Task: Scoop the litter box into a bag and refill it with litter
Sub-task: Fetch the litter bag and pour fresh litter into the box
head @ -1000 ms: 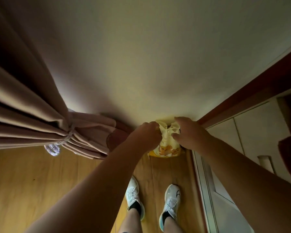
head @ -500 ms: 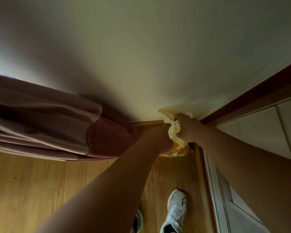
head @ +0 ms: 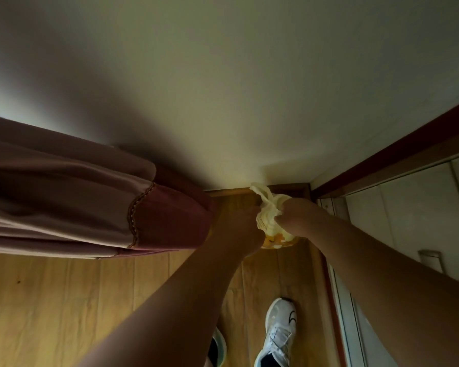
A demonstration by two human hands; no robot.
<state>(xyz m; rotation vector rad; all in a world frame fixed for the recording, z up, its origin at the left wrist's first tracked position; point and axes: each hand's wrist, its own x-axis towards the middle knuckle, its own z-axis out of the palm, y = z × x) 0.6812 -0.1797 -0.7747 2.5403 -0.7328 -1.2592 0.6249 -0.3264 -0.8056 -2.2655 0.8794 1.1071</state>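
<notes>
Judging by how things lie, the scooping part looks finished: a small pale yellow bag (head: 272, 229) with orange print near its bottom is bunched at the top and held low over the wooden floor (head: 64, 300), close to the far wall (head: 223, 88) and just left of a door frame (head: 382, 165). No litter box, scoop or litter supply shows, so whether the refill is done cannot be told from here.

The left hand (head: 239, 229) is closed on the left side of the bag's gathered neck, knuckles toward the camera. The right hand (head: 293, 215) is closed on the right side, pinching the twisted plastic, whose loose ends stick up toward the wall. The two fists nearly touch, with the neck between them, which looks like tying or cinching it shut. A mauve curtain (head: 77, 207) hangs to the left, and white sneakers (head: 278, 335) stand near.
</notes>
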